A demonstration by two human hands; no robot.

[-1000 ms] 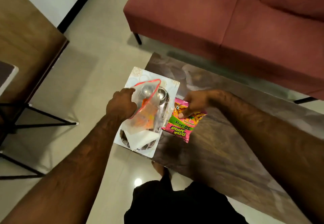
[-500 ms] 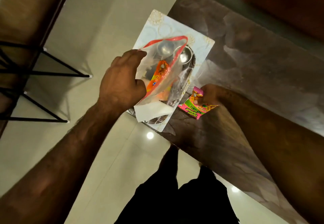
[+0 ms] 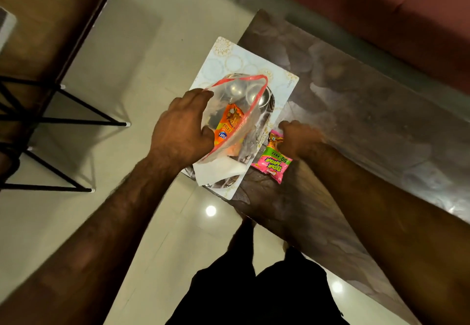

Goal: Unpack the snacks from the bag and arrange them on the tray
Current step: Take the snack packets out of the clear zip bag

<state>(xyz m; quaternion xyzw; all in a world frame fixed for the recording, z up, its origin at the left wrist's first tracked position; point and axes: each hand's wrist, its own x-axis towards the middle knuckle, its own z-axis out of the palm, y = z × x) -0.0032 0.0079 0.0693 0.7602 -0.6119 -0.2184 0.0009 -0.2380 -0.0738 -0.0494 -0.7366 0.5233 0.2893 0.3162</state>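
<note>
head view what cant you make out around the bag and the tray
The steel tray: head view, mostly covered by the clear bag and a white paper; its contents are unclear.
The orange packet: head view, lower left edge behind the left hand; anything else in the bag is smeared by the plastic.
The right hand: head view, motion-blurred; its grip on the pink packet cannot be told.

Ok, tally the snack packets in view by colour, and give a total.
Orange snack packet, inside the clear red-rimmed plastic bag: 1
Pink-and-green snack packet, held by the right hand on the dark glossy table: 1
Total: 2
</note>
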